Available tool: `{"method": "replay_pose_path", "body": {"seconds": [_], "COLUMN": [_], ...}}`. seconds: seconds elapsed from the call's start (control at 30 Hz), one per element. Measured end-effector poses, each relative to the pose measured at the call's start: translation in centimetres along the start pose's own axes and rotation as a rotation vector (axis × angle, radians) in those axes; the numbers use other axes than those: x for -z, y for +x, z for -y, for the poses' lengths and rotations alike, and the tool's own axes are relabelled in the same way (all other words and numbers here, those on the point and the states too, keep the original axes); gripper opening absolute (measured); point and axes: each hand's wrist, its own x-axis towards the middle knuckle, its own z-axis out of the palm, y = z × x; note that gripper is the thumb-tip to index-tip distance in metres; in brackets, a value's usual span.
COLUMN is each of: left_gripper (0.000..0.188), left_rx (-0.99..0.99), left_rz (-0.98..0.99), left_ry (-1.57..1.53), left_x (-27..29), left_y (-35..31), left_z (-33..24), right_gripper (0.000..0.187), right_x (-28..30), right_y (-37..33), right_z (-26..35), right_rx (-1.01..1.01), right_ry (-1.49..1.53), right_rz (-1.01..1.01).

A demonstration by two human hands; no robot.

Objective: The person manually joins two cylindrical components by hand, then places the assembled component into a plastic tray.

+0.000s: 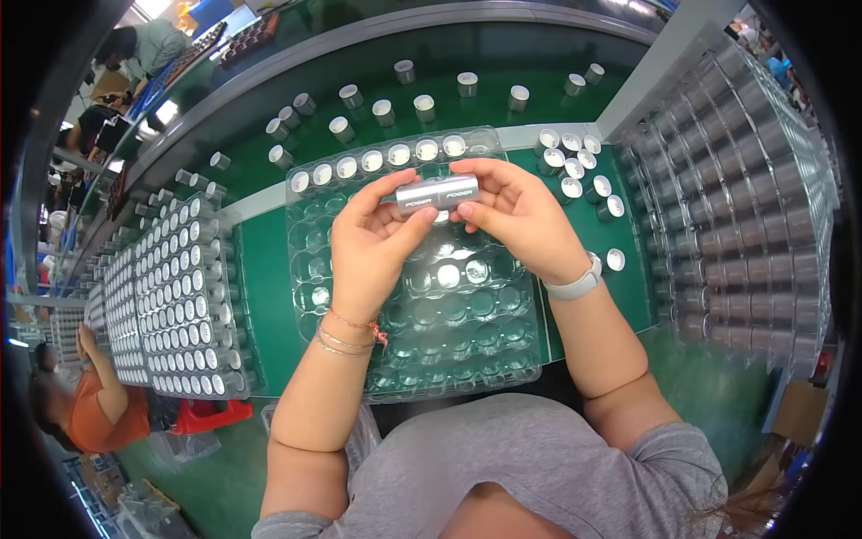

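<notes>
My left hand [370, 235] pinches a silver metal cylinder [413, 198] between thumb and fingers. Between the thumb and fingers of my right hand [530, 220] is a second, matching cylinder [461, 189]. The two cylinders lie on their sides, end to end, with their printed sides up; I cannot tell whether they touch. Below my hands is a clear plastic tray [395, 382] with round pockets. White-topped cylinders [372, 161] fill part of its far row, and a few more [448, 275] sit in its middle and at its left.
Loose cylinders [575, 168] stand on the green table right of the tray. More are spread along the green conveyor [494, 58] beyond. Tall stacks of filled trays rise at the right [736, 216] and left [184, 305]. A person in orange [103, 409] sits at the far left.
</notes>
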Motion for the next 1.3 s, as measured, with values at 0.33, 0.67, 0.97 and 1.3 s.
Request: {"method": "replay_pose_path", "body": {"seconds": [0.33, 0.67, 0.97, 1.3], "left_gripper": [0.027, 0.046, 0.056, 0.056], "left_rx": [-0.042, -0.210, -0.221, -0.220], "left_rz": [-0.027, -0.052, 0.026, 0.026], "left_ry": [-0.010, 0.011, 0.076, 0.039], "left_x": [0.3, -0.2, 0.0, 0.0], "left_y": [0.0, -0.1, 0.1, 0.1], "left_z": [0.4, 0.0, 0.2, 0.3], "right_gripper": [0.036, 0.024, 0.046, 0.045], "right_x": [-0.3, 0.0, 0.5, 0.5], "right_y": [-0.3, -0.2, -0.1, -0.3], "right_z": [0.2, 0.2, -0.1, -0.1], "right_rx": [0.011, 0.160, 0.254, 0.217], "right_ry": [0.068, -0.055, 0.065, 0.021], "right_rz": [0.005, -0.071, 0.019, 0.028]}}
